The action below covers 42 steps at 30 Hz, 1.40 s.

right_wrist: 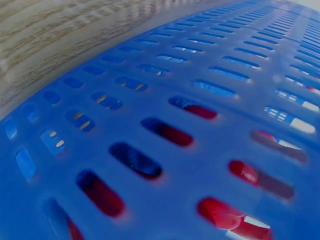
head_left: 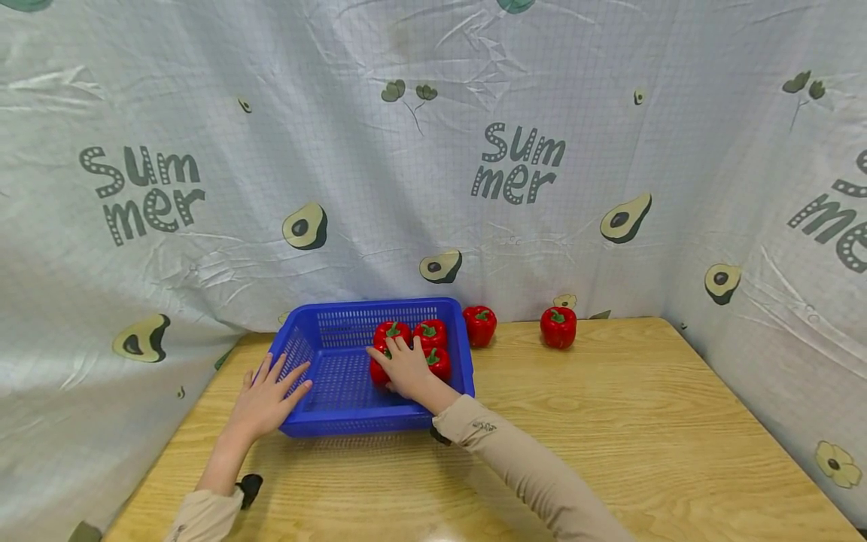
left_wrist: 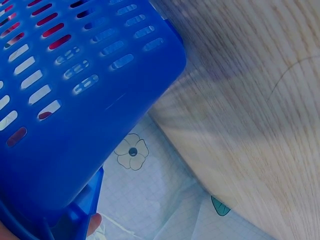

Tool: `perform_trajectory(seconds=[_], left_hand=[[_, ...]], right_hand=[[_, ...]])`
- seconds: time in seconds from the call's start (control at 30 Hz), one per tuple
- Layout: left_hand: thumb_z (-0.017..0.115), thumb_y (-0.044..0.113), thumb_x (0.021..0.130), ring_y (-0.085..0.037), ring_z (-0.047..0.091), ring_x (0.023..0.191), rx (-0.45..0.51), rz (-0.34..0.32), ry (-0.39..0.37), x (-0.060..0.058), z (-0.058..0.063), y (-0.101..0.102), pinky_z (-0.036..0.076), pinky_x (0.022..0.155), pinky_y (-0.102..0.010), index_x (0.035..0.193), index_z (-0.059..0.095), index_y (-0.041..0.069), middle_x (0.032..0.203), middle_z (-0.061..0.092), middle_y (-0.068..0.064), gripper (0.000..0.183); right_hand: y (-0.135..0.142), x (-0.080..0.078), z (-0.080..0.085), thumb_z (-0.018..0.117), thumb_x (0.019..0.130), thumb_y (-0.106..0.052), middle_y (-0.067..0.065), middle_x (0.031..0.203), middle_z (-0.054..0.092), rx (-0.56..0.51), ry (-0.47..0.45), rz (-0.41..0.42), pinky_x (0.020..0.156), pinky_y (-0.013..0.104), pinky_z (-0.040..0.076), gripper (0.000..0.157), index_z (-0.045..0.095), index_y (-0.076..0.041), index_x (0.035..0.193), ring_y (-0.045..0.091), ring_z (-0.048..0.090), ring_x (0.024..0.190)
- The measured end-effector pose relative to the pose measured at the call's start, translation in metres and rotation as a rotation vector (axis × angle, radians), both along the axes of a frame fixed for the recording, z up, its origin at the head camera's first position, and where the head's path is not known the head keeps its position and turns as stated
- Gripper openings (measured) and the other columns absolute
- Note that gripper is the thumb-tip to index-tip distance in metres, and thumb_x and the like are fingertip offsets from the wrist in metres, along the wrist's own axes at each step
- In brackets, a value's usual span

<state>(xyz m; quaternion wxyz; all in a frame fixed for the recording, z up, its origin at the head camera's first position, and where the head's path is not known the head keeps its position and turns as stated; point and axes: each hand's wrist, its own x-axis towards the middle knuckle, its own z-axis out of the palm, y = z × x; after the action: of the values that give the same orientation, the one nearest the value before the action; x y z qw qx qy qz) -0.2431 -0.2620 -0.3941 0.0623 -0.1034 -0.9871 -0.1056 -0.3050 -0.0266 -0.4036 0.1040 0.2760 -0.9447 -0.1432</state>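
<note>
A blue plastic basket (head_left: pixel 339 413) with slotted walls stands on the table. Grouped at its right end are several red bell peppers (head_left: pixel 430 336) with green stems. My right hand (head_left: pixel 406 370) reaches over the front wall and grips the front-left bell pepper (head_left: pixel 379 373), which it partly hides. At the basket's left rim, my left hand (head_left: pixel 263 401) rests with fingers spread and fairly straight. The left wrist view shows the slotted basket wall (left_wrist: pixel 115 95) and a fingertip (left_wrist: pixel 94 223) by the rim. Red shows through the basket slots (right_wrist: pixel 220 214) in the right wrist view; the right hand is out of that picture.
Two more red bell peppers stand on the wooden table (head_left: pixel 609 421): one pepper (head_left: pixel 480 327) close outside the basket's right wall, another pepper (head_left: pixel 558 328) farther right. A printed cloth curtain (head_left: pixel 379 165) hangs behind the table's back edge and along its sides.
</note>
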Motion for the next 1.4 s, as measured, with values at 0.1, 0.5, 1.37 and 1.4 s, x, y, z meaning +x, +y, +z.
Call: perform_trajectory(seconds=[0.1,0.5,1.37,1.4], left_hand=[[0.034,0.047,0.093,-0.049,0.010,0.131,0.001,0.001,-0.002,-0.001,0.000,0.000,0.006,0.101,-0.067,0.135,0.040,0.011,0.141,0.022,-0.031,0.056],[0.036,0.045,0.093,-0.050,0.010,0.131,-0.007,0.006,-0.006,-0.002,-0.001,0.000,0.007,0.101,-0.067,0.135,0.039,0.012,0.142,0.021,-0.031,0.054],[0.032,0.049,0.093,-0.049,0.010,0.131,-0.008,0.007,-0.001,-0.001,-0.002,0.001,0.007,0.101,-0.067,0.135,0.040,0.012,0.141,0.022,-0.031,0.057],[0.032,0.050,0.093,-0.049,0.010,0.131,-0.007,0.008,-0.001,-0.001,-0.001,0.001,0.007,0.101,-0.067,0.135,0.040,0.012,0.141,0.022,-0.031,0.057]], right_hand=[[0.000,-0.003,-0.002,0.058,0.079,-0.051,0.004,0.136,0.038,-0.011,0.014,0.005,0.100,0.047,0.035,0.073,0.025,-0.032,0.140,0.020,0.037,0.124],[0.008,-0.004,-0.010,0.055,0.079,-0.056,0.002,0.141,0.034,-0.094,-0.029,0.022,0.101,0.051,0.030,0.078,0.014,-0.036,0.142,0.019,0.034,0.127],[0.108,0.023,0.025,0.062,0.082,-0.033,0.009,0.132,0.046,-0.397,0.022,0.281,0.087,0.049,0.033,0.057,0.041,-0.017,0.133,0.024,0.041,0.118],[0.113,0.021,0.024,0.063,0.082,-0.032,0.009,0.131,0.047,-0.394,0.036,0.286,0.086,0.049,0.033,0.057,0.042,-0.016,0.132,0.024,0.041,0.117]])
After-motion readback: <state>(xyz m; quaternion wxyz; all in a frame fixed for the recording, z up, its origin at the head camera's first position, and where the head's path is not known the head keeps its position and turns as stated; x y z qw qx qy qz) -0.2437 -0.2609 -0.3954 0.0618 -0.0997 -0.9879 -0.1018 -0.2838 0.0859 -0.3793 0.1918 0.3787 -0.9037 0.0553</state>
